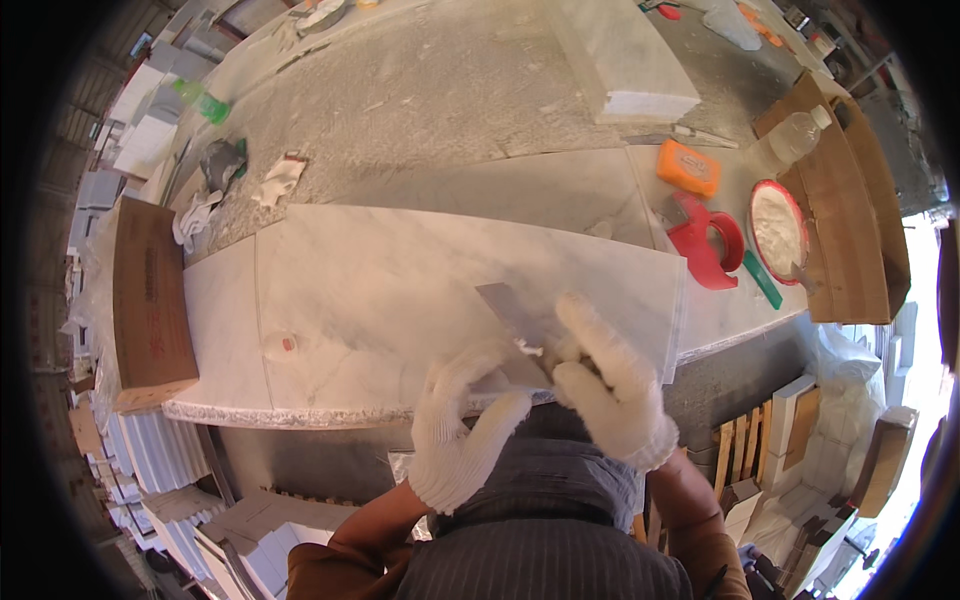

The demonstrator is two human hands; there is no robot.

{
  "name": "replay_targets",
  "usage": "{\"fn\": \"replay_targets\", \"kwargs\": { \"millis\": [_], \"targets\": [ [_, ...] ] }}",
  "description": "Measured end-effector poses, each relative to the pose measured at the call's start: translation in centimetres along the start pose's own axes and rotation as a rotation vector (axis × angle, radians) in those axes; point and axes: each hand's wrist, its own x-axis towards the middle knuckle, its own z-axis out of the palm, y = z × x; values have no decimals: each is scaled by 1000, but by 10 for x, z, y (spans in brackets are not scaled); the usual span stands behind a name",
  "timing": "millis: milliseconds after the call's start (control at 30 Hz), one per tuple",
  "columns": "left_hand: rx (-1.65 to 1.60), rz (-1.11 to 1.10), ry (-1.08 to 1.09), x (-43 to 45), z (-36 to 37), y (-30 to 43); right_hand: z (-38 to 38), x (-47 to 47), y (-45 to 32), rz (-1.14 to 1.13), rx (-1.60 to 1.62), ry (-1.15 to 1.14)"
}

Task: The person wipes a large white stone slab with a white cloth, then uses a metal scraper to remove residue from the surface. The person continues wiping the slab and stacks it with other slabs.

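Observation:
My right hand (611,382), in a white knitted glove, grips a flat grey metal scraper blade (504,307). A small lump of white paste (529,348) clings to the blade. The blade lies over a polished, pale grey-veined stone slab (405,270) in front of me. My left hand (465,427), gloved alike, is at the slab's front edge with the thumb apart from the curled fingers. Whether it grips anything is hidden. A small clear round piece with a red mark (285,346) rests on the slab at left.
Right: an orange box (688,169), red tape dispenser (705,244), green strip (763,281), bowl of white paste (776,231), clear bottle (799,136) and open cardboard (847,225). Left: a cardboard box (150,300), gloves (281,180) and green bottle (202,103). A thick stone block (626,67) lies beyond.

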Motion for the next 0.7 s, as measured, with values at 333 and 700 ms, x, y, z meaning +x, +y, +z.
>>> {"fn": "replay_targets", "kwargs": {
  "millis": [333, 700],
  "targets": [
    [-535, -334, 62, 4, 19, -8, -27, -11, -6, -326, -311, -91],
    [-669, -619, -302, -5, 4, -14, -290, -15, 56, 348, -1463, 914]
  ]
}}
